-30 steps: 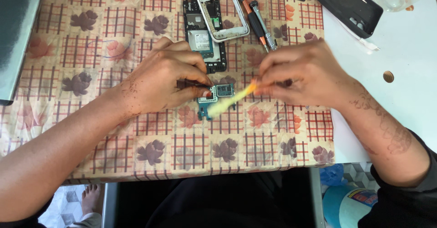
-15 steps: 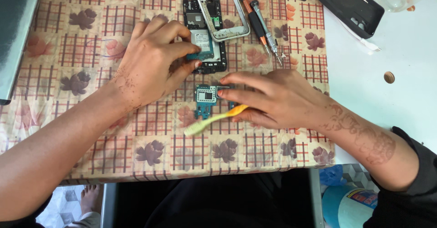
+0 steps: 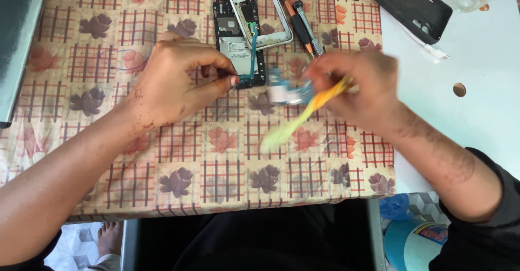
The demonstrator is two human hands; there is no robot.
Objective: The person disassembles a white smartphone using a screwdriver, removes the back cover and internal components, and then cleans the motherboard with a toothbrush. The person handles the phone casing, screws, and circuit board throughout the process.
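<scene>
From the head camera, the left hand (image 3: 181, 81) rests on the patterned tablecloth (image 3: 179, 157) with its fingers curled together, the thumb and forefinger pinched at the lower left corner of an opened phone body (image 3: 238, 46). Whether they grip that corner or only press on it cannot be told. The phone body lies just beyond this hand's fingertips, its inner parts showing.

The right hand (image 3: 360, 89) is blurred. It is closed around the orange handle of a toothbrush (image 3: 303, 114), which slants down and to the left of the hand, its pale green head hanging above the cloth between the two hands. The same hand's fingertips also hold a small blue-green circuit board (image 3: 287, 92), which sits just left of them and close to the right of the phone body. The blur hides how the board is pinched.

A pale phone frame (image 3: 271, 11) lies beyond the phone body, overlapping its upper right edge. Two screwdrivers (image 3: 300, 22) lie side by side just beyond the right hand. Farther out past that hand, on the white table (image 3: 482, 54), sits a black case (image 3: 406, 3).
</scene>
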